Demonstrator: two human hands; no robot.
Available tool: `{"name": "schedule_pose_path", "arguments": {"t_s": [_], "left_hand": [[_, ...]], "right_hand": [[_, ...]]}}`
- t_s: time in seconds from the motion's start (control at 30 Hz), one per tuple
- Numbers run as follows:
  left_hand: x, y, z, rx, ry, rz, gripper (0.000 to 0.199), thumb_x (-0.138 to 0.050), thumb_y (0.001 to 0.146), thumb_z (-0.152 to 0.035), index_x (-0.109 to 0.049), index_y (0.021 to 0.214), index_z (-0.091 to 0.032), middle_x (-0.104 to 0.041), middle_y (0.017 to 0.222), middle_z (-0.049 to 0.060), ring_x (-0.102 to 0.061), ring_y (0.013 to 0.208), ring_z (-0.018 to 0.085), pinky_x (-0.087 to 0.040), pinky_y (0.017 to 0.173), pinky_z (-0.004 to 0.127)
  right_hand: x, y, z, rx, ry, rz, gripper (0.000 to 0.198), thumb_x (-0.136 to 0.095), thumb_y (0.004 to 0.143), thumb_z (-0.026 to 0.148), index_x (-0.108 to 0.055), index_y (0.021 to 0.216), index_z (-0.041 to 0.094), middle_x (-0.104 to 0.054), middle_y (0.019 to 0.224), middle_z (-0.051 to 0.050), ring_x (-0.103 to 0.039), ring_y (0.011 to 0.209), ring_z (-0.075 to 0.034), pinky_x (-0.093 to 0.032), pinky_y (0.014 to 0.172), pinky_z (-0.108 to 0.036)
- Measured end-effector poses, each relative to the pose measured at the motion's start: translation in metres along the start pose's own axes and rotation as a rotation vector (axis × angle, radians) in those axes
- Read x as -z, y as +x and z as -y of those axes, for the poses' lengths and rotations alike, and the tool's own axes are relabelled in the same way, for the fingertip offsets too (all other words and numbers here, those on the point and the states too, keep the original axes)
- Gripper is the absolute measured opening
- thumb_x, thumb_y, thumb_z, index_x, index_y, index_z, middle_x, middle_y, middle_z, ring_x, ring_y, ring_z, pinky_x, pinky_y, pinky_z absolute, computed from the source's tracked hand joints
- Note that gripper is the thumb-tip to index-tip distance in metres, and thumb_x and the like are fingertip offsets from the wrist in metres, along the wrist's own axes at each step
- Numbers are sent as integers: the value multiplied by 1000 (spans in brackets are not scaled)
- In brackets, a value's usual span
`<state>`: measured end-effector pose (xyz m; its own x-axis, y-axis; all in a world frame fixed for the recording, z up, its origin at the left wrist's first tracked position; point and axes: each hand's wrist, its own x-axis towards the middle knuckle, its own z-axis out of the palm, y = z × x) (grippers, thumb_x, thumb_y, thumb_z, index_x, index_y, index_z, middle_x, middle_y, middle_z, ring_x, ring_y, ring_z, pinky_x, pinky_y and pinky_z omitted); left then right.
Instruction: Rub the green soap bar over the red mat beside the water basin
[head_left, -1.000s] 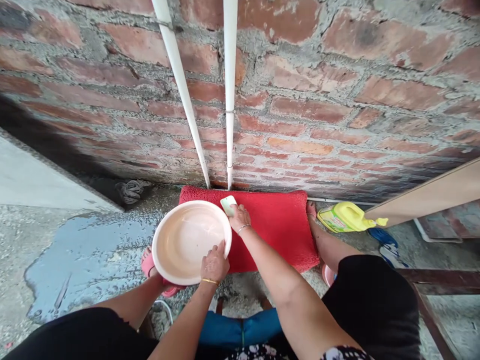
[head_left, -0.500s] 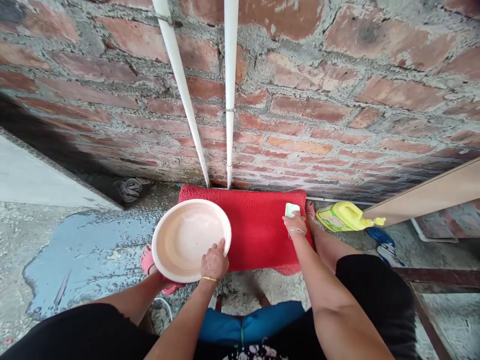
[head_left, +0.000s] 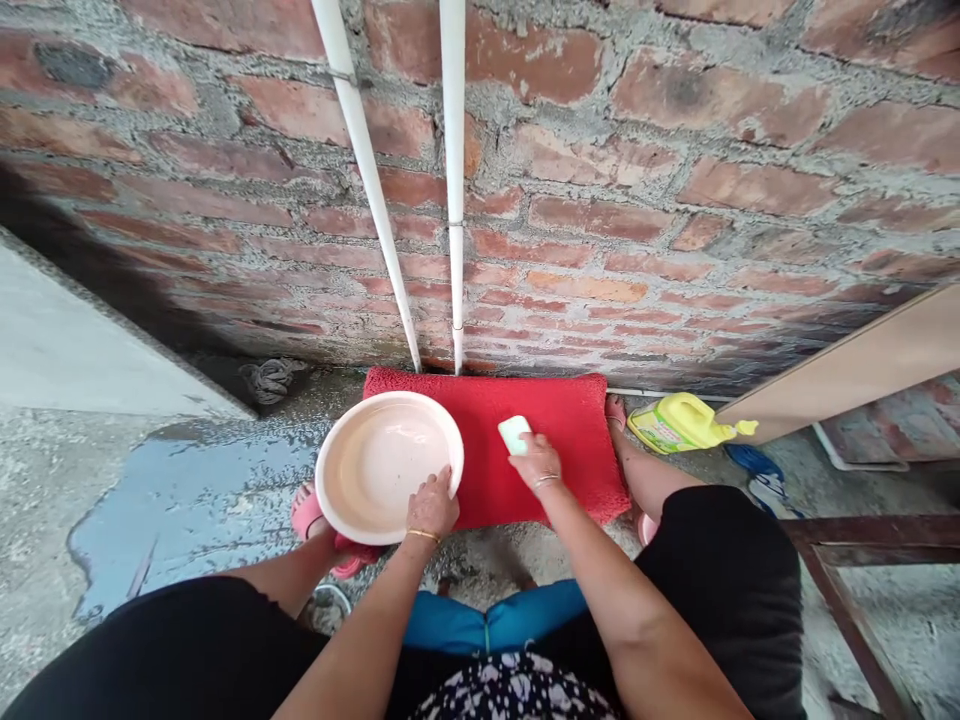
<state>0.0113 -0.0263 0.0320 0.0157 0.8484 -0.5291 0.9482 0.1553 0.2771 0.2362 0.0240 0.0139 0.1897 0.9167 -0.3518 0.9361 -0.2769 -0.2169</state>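
Observation:
My left hand [head_left: 433, 503] grips the near right rim of a pale pink plastic basin [head_left: 324, 480], fingers on the inside of the wall. Shallow water seems to lie in the basin, which rests on the left part of a red towel-like mat [head_left: 566, 400]. On the middle of that mat, my right hand [head_left: 537, 460] is closed on the near end of a whitish-green block [head_left: 514, 434], which looks like a scrub brush or bar of soap. The block lies against the red cloth; its underside is hidden.
A yellow detergent jug [head_left: 682, 422] lies at the right of the mat, near blue and white slippers [head_left: 761, 478]. Two white pipes [head_left: 455, 240] run down the brick wall [head_left: 592, 215] behind. A puddle [head_left: 195, 510] spreads at left, near a bundled grey rag [head_left: 271, 380].
My right hand has moved left with the block, from the mat's right side to its middle. My left hand stays on the basin rim. The view has shifted slightly.

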Motion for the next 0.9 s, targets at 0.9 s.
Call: {"name": "schedule_pose_path", "arguments": {"t_s": [0.9], "left_hand": [[-4, -1, 10, -138, -289, -106, 61, -53, 84, -46, -38, 139, -27, -55, 123, 10, -52, 114, 24, -40, 94, 34]], "right_hand": [[17, -34, -71, -479, 100, -32, 55, -59, 78, 50, -50, 122, 19, -55, 112, -14, -61, 91, -24, -42, 68, -30]]}}
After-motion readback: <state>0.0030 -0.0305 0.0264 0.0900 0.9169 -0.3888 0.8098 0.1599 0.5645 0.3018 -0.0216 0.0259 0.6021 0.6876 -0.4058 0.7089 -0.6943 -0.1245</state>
